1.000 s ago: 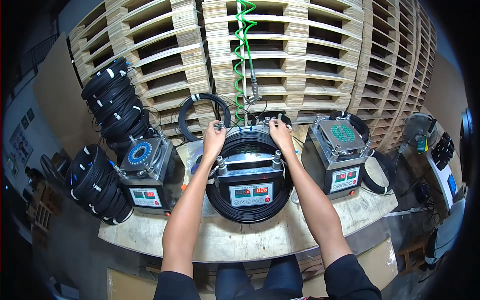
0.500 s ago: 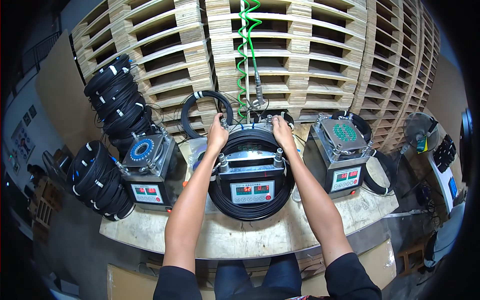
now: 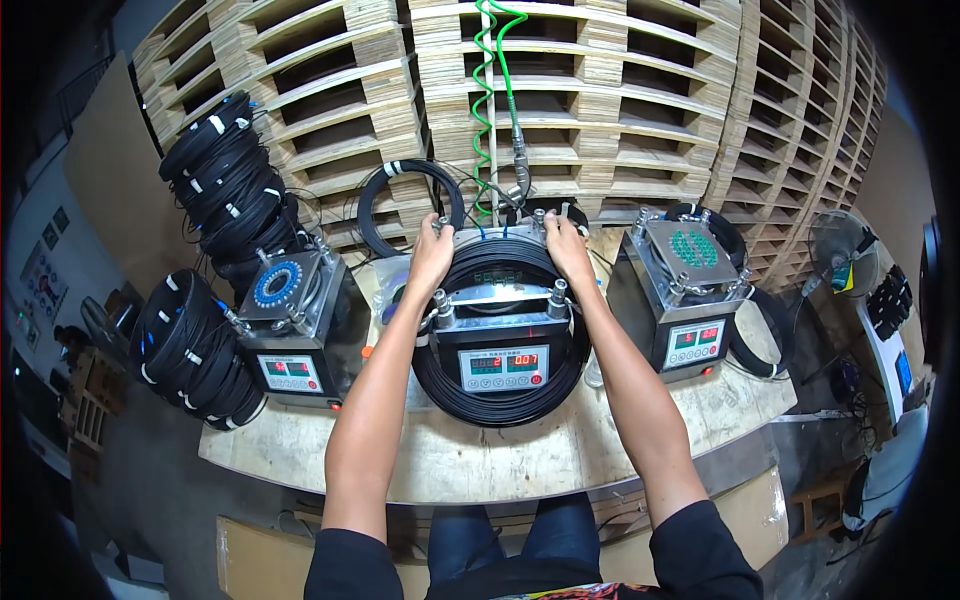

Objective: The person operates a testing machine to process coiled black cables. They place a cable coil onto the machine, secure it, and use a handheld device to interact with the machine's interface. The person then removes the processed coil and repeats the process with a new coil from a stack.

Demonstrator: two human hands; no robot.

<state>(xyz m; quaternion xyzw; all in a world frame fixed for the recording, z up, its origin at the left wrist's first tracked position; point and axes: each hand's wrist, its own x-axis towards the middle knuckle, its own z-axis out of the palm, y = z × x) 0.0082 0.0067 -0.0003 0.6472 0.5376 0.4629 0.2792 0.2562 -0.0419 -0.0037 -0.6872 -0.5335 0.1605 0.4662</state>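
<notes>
In the middle stands a bench machine [image 3: 503, 367] with a lit red display and buttons on its front panel. A thick coil of black cable [image 3: 505, 412] is looped around it and hangs down past the panel. My left hand [image 3: 432, 255] has its fingers closed at the machine's far left metal corner post, and my right hand [image 3: 568, 250] does the same at the far right one. Both grips are partly hidden by the hands themselves. The near left post [image 3: 444, 308] and near right post [image 3: 557, 298] are untouched, joined by a metal plate edge.
Similar machines stand left [image 3: 290, 330] and right [image 3: 690, 300] on the wooden table [image 3: 480, 470]. Stacked black cable coils [image 3: 225, 190] rise at the left. Another coil [image 3: 370, 215] leans behind my left hand. A green spiral air hose [image 3: 482, 120] hangs before stacked wooden pallets [image 3: 350, 90].
The view has shifted slightly, and the middle machine's display readings differ. Both hands stay at the far corner posts, the fingers slightly resettled.
</notes>
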